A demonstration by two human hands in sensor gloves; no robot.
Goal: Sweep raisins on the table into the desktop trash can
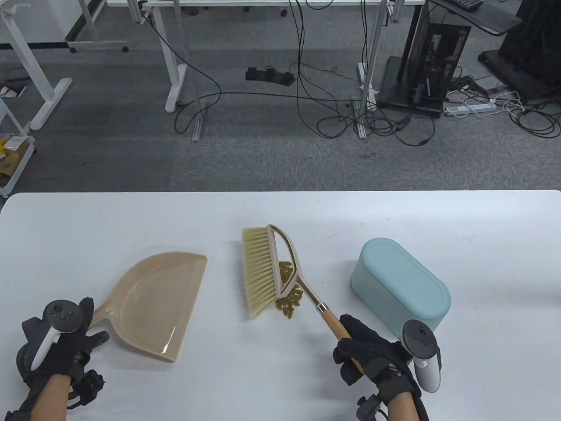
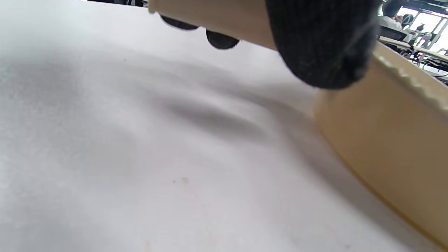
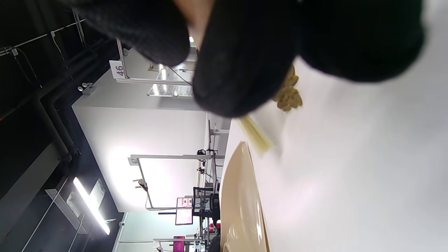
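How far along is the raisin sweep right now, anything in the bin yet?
Done: both tools are picked up. The right hand grips the brush by its wooden handle; the left hand holds the dustpan handle. In hand: the bristles sit against the raisins, gathered in one pile. Left: none are in the dustpan yet, and the trash can looks closed, so sweeping and dumping remain.
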